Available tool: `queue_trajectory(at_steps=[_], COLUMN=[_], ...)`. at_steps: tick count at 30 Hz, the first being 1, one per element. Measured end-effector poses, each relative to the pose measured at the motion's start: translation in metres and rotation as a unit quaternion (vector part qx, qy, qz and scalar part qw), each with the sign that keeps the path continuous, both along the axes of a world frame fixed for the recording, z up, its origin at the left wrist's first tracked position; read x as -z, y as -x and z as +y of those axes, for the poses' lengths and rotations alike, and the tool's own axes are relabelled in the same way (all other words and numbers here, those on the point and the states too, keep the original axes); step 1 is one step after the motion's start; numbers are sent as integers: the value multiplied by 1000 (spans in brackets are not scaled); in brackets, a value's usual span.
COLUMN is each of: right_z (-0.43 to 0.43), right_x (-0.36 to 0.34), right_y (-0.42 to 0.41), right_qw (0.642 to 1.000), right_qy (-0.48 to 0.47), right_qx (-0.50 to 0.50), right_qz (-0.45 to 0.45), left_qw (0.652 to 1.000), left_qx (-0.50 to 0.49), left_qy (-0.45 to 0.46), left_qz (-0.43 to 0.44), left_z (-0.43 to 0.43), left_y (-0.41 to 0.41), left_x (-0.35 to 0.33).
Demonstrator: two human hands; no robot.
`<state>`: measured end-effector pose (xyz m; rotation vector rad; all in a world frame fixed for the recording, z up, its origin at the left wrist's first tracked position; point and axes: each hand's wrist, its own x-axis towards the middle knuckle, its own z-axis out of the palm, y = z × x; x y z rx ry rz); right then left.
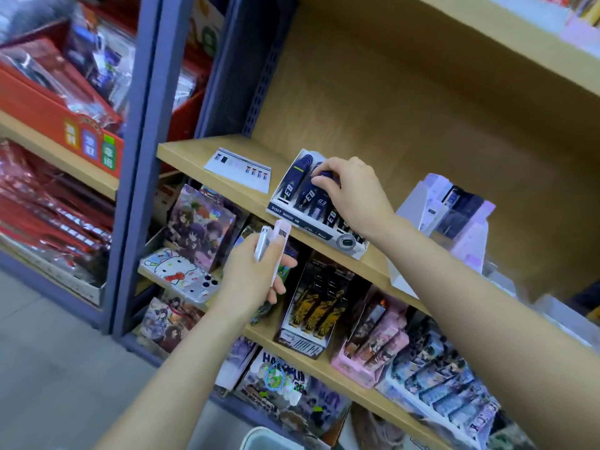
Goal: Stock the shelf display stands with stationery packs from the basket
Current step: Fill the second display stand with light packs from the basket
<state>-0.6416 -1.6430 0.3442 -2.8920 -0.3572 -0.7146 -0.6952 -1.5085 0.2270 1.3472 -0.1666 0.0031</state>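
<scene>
A white display stand [285,211] with several dark blue packs stands on the wooden shelf [194,154]. My right hand [354,196] reaches over it, fingers curled round a dark blue pack [326,175] in the stand's upper rows. My left hand [250,274] is lower, in front of the shelf edge, and grips a few slim pale pink and white packs [276,238] pointing up. A second, pale lilac display stand [467,235] sits to the right on the same shelf. A pale basket rim [269,438] shows at the bottom edge.
A white printed card [240,168] lies flat on the shelf left of the blue stand. Lower shelves hold colourful card boxes and a black-and-gold pack display [311,306]. A blue metal upright [146,125] separates red boxes [48,102] on the left bay.
</scene>
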Motion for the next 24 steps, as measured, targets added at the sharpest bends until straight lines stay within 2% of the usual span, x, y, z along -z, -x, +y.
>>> queue_trajectory(at_steps=[6, 9, 13, 17, 21, 24], right_z=[1, 0, 2, 2, 1, 5], right_x=[-8, -5, -4, -1, 4, 16], right_y=[-10, -16, -18, -21, -16, 4], right_qw=[999, 998, 1000, 1000, 997, 996], right_qy=[24, -7, 12, 10, 63, -35], right_qx=[-5, -2, -5, -7, -5, -21], right_qz=[46, 62, 13, 7, -39, -74], left_qw=[1000, 1000, 1000, 1000, 1000, 1000], left_qx=[-3, -6, -3, 0, 2, 16], left_qy=[-6, 3, 16, 19, 6, -17], left_qz=[7, 7, 4, 8, 11, -5], left_z=[3, 4, 3, 3, 2, 0], left_y=[-1, -2, -2, -2, -2, -1], left_x=[0, -2, -4, -5, -5, -3])
